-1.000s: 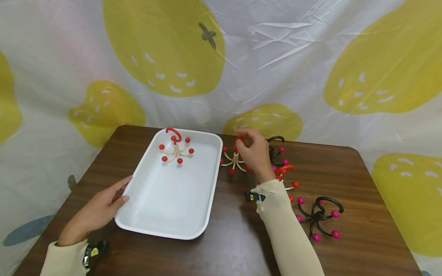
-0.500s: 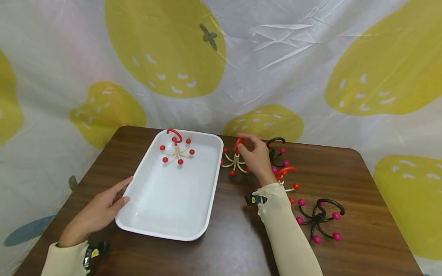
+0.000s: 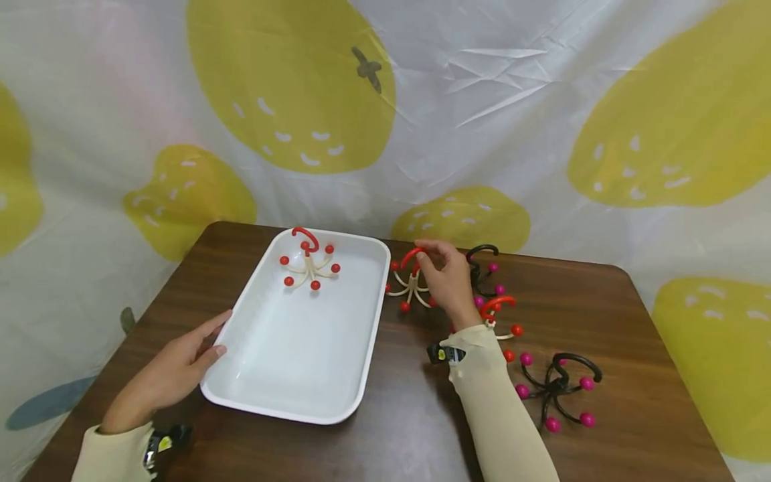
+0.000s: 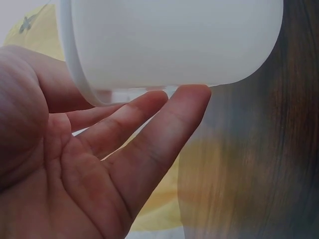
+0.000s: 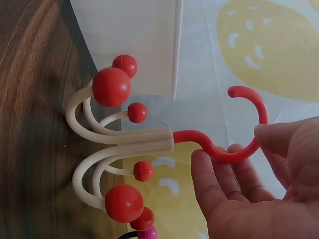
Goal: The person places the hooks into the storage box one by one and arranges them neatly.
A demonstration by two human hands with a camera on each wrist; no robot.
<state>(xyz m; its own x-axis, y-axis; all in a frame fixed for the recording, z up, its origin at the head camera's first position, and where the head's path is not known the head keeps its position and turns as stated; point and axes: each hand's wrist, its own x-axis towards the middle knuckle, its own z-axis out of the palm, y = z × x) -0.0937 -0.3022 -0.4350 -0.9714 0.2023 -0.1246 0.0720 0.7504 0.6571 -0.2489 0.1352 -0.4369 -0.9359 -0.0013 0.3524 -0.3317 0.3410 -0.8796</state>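
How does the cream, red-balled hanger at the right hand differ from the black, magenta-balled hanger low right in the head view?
The cream, red-balled hanger has a red hook; the black, magenta-balled hanger has a black hook. The right hand holds the cream hanger's hook, while no hand touches the black hanger. Both are spidery and ball-tipped.

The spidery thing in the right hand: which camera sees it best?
The right wrist view: the spidery thing is biggest and clearest there. The head view shows it smaller, partly behind the right hand. The left wrist view doesn't show it.
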